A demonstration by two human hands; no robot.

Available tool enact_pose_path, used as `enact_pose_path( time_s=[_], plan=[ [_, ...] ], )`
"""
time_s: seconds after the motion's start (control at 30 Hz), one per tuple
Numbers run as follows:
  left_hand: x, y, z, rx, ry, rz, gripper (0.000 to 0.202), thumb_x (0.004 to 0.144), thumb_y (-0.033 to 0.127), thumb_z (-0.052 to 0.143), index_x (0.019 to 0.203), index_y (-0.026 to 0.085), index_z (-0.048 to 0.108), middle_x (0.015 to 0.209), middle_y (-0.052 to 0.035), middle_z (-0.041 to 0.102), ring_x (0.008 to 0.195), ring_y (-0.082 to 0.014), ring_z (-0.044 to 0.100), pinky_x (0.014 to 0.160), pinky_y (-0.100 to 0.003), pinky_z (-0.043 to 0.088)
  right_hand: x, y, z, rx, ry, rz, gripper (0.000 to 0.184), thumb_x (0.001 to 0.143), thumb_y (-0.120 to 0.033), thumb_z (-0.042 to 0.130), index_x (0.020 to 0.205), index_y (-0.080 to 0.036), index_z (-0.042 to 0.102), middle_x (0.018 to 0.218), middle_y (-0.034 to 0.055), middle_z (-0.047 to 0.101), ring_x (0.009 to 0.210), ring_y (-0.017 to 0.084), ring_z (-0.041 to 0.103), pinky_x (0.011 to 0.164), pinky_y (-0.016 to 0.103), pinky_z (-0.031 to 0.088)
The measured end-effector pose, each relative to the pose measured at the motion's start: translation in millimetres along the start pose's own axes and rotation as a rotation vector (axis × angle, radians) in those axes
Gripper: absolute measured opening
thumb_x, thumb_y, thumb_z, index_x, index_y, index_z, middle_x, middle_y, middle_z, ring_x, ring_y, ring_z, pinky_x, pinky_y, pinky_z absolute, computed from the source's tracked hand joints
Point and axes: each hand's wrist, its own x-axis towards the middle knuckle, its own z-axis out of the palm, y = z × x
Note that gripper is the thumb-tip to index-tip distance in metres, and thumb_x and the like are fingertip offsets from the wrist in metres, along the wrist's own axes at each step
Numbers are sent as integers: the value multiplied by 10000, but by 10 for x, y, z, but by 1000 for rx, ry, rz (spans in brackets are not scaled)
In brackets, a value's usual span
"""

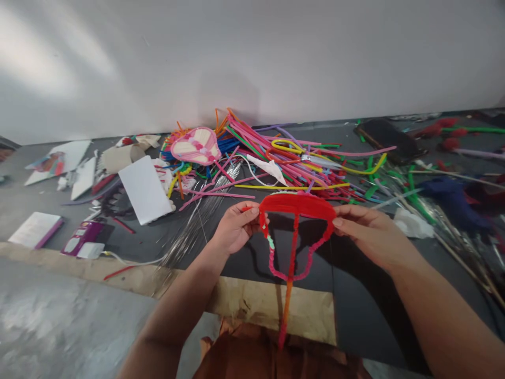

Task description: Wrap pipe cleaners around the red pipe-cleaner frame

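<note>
Between my two hands is a pipe-cleaner frame (pixel 296 204), raised over the near edge of the table. Its top is a thick red band; a pink outline curves below it, with a light green bit at the left. A straight stem (pixel 289 289), red turning orange and then pink, runs down its middle. My left hand (pixel 240 223) pinches the left end of the red band between thumb and fingers. At the right end, my right hand (pixel 366 231) pinches the band the same way.
A heap of coloured pipe cleaners (pixel 252 137) lies at the back with scissors (pixel 315 160), a white glue gun (pixel 268 168) and a pink-edged fan shape (pixel 196 146). Left are a white card (pixel 144 190) and a purple box (pixel 82 237). A dark pouch (pixel 389 139) lies right.
</note>
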Motion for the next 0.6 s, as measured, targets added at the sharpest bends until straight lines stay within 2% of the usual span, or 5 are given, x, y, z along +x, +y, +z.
enact_pose_path(
  time_s=[0.17,0.3,0.43,0.6],
  plan=[
    [5,-16,-7,24,7,28,247,627,286,777,708,129,603,611,-28,664,555,-130,626,507,-214,493,13,13,8,16,-9,1,296,662,-379,755,909,-228,692,845,24,693,701,151,608,659,276,479],
    [10,7,-31,32,-25,-1,227,648,274,760,708,131,594,620,-32,667,545,-125,618,498,-210,492,5,-4,11,34,-41,-8,235,695,-358,734,886,-232,684,806,5,673,691,130,593,656,254,465],
    [22,24,-55,66,-34,-30,213,654,253,754,722,133,592,621,-34,667,547,-122,619,508,-205,496,-36,-87,35,-82,-53,-52,247,737,-391,683,925,-231,672,782,7,665,668,135,583,648,259,467],
    [42,1,-60,131,-59,-51,188,674,249,739,723,125,607,637,-43,667,572,-124,624,534,-209,503,-76,-175,38,-156,-103,-19,331,751,-446,649,983,-210,651,885,38,691,721,172,615,636,276,480]
  ],
)
